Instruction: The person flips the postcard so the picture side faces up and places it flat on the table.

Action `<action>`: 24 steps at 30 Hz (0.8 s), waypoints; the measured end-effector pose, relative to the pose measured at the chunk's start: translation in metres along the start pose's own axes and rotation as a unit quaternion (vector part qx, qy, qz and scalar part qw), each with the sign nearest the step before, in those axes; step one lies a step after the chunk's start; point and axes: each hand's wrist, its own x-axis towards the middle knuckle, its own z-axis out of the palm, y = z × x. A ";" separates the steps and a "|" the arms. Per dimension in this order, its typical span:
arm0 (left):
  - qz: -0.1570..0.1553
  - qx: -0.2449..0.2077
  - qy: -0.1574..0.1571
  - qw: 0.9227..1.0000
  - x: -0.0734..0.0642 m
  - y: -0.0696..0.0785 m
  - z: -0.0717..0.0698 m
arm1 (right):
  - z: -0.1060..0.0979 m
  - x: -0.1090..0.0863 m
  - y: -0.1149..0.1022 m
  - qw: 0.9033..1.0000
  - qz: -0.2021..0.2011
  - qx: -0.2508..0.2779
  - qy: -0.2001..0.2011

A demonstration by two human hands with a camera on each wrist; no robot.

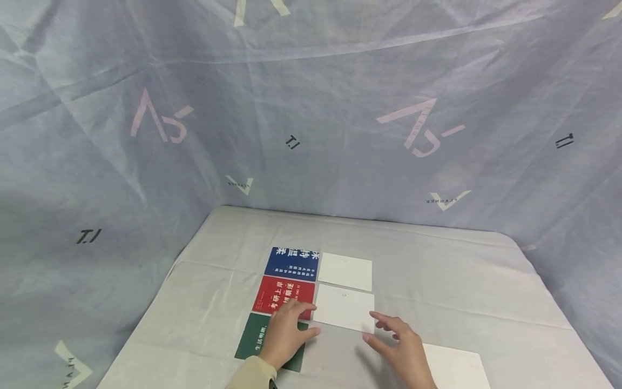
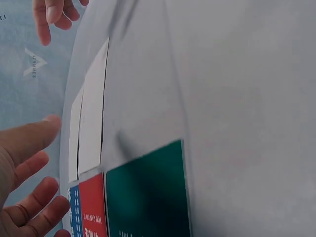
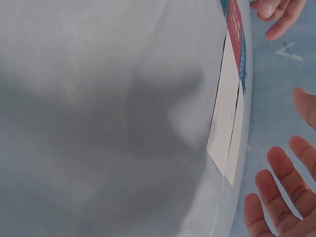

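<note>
My left hand hovers over the green card and the lower edge of the red card, thumb and fingers spread with nothing between them. To the right, my right hand is raised near the lower right corner of a white card, its fingers loosely bent and holding nothing. Above the red card lies a blue card with white characters. Beside it is another white card. In the left wrist view the left fingers are apart, and the green card lies flat.
A further white card lies at the front right, partly behind the right forearm. All the cards rest on a table covered with pale cloth. Grey-blue printed fabric hangs behind and at both sides.
</note>
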 end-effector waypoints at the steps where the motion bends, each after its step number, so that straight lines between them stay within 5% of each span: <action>1: -0.002 0.002 0.001 1.000 0.000 -0.001 -0.001 | 0.001 0.000 0.000 1.000 -0.001 0.003 -0.001; 9: -0.017 0.018 0.009 1.000 -0.002 -0.011 -0.010 | 0.011 0.000 -0.008 1.000 -0.012 0.022 -0.011; 18: -0.031 0.034 0.019 0.999 -0.005 -0.026 -0.029 | 0.028 0.001 -0.014 0.996 -0.081 0.034 -0.002; 24: -0.038 0.042 0.025 0.998 -0.006 -0.039 -0.038 | 0.037 0.002 -0.020 0.997 -0.070 0.029 -0.035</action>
